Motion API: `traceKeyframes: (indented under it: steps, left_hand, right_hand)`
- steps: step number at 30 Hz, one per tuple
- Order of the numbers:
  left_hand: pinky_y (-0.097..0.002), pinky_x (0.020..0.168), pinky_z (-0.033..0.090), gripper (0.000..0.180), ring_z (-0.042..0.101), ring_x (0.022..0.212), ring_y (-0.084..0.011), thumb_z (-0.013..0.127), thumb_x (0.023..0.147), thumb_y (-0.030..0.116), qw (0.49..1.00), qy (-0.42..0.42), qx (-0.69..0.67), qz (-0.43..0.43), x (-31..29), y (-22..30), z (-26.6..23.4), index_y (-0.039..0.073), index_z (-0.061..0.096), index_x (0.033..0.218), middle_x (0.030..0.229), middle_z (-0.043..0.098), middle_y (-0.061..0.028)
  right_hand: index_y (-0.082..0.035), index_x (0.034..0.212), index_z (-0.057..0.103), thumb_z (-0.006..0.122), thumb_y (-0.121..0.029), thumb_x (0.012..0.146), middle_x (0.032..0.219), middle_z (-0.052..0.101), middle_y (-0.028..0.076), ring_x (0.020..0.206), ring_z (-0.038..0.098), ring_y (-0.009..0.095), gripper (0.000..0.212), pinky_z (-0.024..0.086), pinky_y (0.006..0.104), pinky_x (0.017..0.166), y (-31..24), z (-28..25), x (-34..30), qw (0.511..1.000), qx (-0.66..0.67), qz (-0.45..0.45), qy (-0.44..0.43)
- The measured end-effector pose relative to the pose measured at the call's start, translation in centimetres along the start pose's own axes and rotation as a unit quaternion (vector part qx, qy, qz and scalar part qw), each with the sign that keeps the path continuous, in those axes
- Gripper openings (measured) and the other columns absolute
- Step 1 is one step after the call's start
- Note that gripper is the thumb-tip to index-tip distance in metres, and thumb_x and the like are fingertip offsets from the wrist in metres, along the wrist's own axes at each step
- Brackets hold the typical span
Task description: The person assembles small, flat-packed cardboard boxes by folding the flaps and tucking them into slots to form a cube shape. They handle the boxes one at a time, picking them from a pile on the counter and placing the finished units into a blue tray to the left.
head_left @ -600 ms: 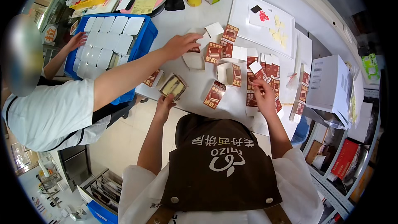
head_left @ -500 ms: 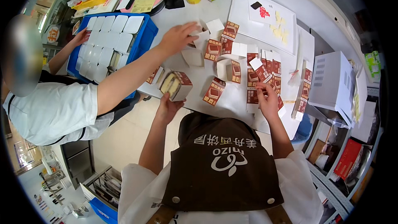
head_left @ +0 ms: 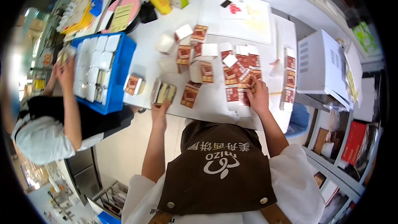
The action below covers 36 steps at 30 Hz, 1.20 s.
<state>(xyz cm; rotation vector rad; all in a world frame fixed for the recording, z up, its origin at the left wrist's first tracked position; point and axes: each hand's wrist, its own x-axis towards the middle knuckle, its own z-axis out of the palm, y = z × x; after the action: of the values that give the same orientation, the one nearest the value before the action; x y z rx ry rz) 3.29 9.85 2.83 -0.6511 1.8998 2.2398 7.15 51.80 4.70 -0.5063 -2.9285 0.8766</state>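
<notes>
My left hand (head_left: 161, 110) is closed around a small carton (head_left: 156, 91) at the table's front edge. Two pale cake pieces with dark layers (head_left: 166, 92) show through its open side. Farther right, the fingers of my right hand (head_left: 259, 96) are bent at a pile of flat red-brown printed cards (head_left: 242, 68). Their tips seem to pinch one printed card, though the grip is slightly blurred. Between my hands lie several opened printed cartons with white insides, among them an upright carton (head_left: 201, 72) and a tilted carton (head_left: 190, 94). Another filled carton (head_left: 133, 84) sits left of my left hand.
A blue crate (head_left: 129, 54) of white-topped packs stands at the left; beside it a co-worker's hands (head_left: 65, 68) hold a pale, blurred item. A white tray (head_left: 211, 6) with red and yellow bits lies at the back. To the right stands a white appliance (head_left: 317, 64).
The co-worker's arm has drawn back from the cartons to the crate's left side. The carton in my left hand has turned, its cake now facing right. My right hand stays by the printed cards.
</notes>
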Motion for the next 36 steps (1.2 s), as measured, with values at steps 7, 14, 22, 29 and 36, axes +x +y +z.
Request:
traceKeyframes:
  steps: [7, 14, 22, 29, 36]
  left_hand:
    - [-0.0345, 0.097, 0.045, 0.066, 0.054, 0.112, -0.0221, 0.077, 0.078, 0.001, 0.948, 0.144, 0.196, 0.207, 3.6, -4.9, -3.2, -0.003, 0.038, 0.132, 0.126, 0.053, -0.015]
    - [-0.0345, 0.097, 0.045, 0.066, 0.052, 0.116, -0.023, 0.074, 0.08, 0.003, 0.912, 0.266, 0.273, 0.152, 3.4, -8.5, -6.5, -0.004, 0.038, 0.134, 0.13, 0.048, -0.0159]
    - [-0.0351, 0.092, 0.049, 0.041, 0.059, 0.107, -0.0196, 0.048, 0.104, 0.031, 0.992, -0.092, -0.034, 0.083, -8.1, 3.3, 13.3, 0.001, 0.047, 0.133, 0.124, 0.06, -0.0134]
    - [-0.0373, 0.083, 0.056, 0.034, 0.066, 0.094, -0.0224, 0.042, 0.106, 0.033, 0.97, -0.006, -0.242, 0.014, -6.8, 9.7, 15.7, 0.003, 0.05, 0.121, 0.11, 0.066, -0.0142]
    - [-0.0237, 0.051, 0.034, 0.035, 0.043, 0.051, -0.0076, 0.043, 0.104, 0.045, 0.906, -0.174, -0.379, -0.08, -7.7, 12.4, 13.3, 0.016, 0.05, 0.085, 0.06, 0.05, 0.004]
  right_hand:
    - [-0.007, 0.138, 0.048, 0.078, -0.028, 0.076, 0.128, 0.056, 0.014, 0.111, 0.057, 0.034, 0.072, 0.048, 0.0418, 0.094, 3.8, 0.2, -0.2, 0.996, -0.067, 0.019, -0.054]
    - [-0.002, 0.131, 0.054, 0.078, -0.023, 0.08, 0.117, 0.059, 0.016, 0.098, 0.062, 0.03, 0.061, 0.052, 0.0371, 0.082, 2.2, -2.3, -0.2, 0.99, 0.131, 0.048, -0.023]
    - [-0.009, 0.14, 0.047, 0.078, -0.017, 0.077, 0.119, 0.053, 0.014, 0.105, 0.058, 0.031, 0.071, 0.048, 0.0387, 0.089, -6.4, -5.8, -2.3, 0.941, 0.211, -0.212, -0.158]
    - [-0.008, 0.13, 0.053, 0.074, -0.023, 0.084, 0.115, 0.061, 0.018, 0.103, 0.063, 0.032, 0.052, 0.049, 0.0378, 0.089, -7.2, -5.9, -3.3, 0.899, 0.222, -0.121, -0.358]
    - [-0.002, 0.101, 0.063, 0.07, -0.009, 0.086, 0.103, 0.065, 0.005, 0.095, 0.062, 0.017, 0.017, 0.05, 0.0348, 0.084, -2.7, -6.7, -2.0, 0.788, 0.444, 0.025, -0.427]
